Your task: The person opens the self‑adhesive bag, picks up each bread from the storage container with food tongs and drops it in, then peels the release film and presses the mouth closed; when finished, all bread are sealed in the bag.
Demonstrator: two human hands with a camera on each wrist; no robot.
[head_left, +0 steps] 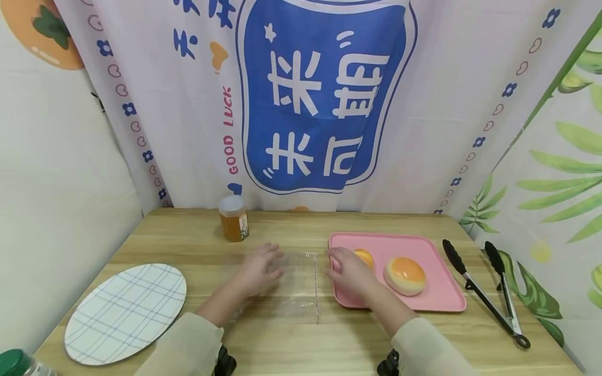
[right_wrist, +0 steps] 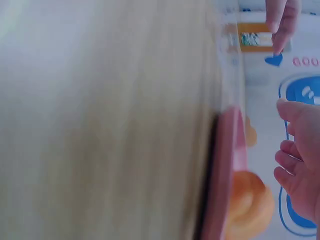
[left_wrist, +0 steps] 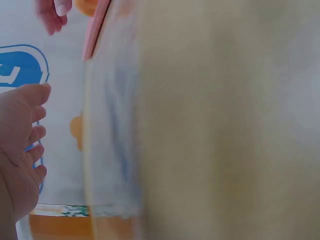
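Your left hand: over clear plastic
Your right hand: over left edge of pink tray
Tongs: right of tray

Checked oval board at left; amber jar near curtain; tongs spread, right.

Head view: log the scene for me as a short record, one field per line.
Left hand: empty, over clear plastic
Right hand: empty, at pink tray's left side
On tray: two buns, one partly hidden
Right of tray: tongs, arms spread
Left side: checked oval mat
Back: lidded amber jar
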